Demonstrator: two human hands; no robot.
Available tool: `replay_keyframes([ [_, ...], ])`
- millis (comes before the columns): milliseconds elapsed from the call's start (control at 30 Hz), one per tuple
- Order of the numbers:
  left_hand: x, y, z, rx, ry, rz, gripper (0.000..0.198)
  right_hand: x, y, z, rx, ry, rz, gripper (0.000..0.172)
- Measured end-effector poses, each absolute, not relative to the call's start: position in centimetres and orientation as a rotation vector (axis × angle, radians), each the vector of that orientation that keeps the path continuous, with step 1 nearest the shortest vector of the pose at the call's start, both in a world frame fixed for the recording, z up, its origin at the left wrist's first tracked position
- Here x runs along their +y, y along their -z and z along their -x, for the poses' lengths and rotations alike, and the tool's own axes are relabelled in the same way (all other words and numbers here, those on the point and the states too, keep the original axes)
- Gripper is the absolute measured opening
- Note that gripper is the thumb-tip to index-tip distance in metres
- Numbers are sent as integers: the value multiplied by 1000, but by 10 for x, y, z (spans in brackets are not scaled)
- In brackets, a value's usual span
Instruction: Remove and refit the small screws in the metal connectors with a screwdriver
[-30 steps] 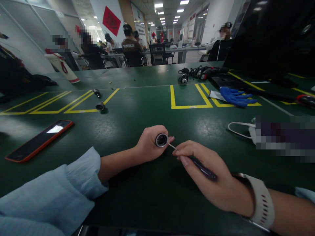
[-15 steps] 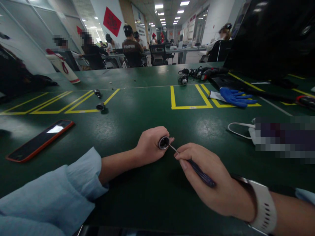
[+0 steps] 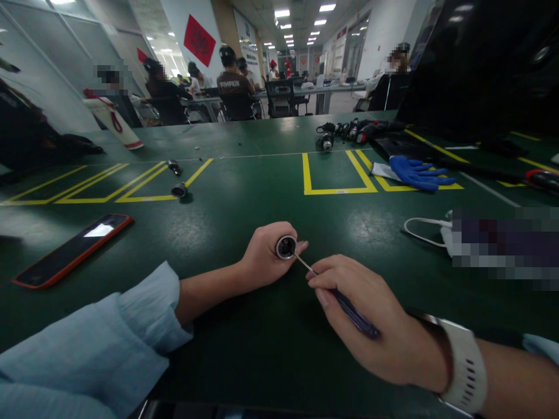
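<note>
My left hand (image 3: 264,256) rests on the green table (image 3: 244,192) with its fingers wrapped round a small metal cylinder (image 3: 286,247), whose open round end faces me. My right hand (image 3: 371,317) is closed on a thin screwdriver (image 3: 345,302) with a dark blue handle. Its metal shaft points up and left, and the tip sits at the rim of the cylinder's opening. A white watch band is on my right wrist, a light blue sleeve on my left arm.
A phone in an orange case (image 3: 72,249) lies at the left. Two small metal parts (image 3: 178,189) sit by yellow tape lines. A blue glove (image 3: 417,173), dark tools (image 3: 345,131) and a white cable (image 3: 425,228) lie at the right. Other people sit at far tables.
Both hands stayed in place with only small shifts. The cylinder dipped slightly and came back up, with the screwdriver tip kept at its opening.
</note>
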State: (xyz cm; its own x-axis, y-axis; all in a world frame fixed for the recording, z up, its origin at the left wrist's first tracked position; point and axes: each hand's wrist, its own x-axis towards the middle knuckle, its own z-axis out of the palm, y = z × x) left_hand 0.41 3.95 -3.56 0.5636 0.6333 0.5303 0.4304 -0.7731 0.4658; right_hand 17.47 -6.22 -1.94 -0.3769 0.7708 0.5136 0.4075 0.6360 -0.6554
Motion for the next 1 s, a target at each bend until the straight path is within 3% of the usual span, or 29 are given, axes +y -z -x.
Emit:
replay_keyframes([
  [1000,38,37,-5,860,-1020,-2612,23,-61,20,-173,-1986,-559,946,17],
])
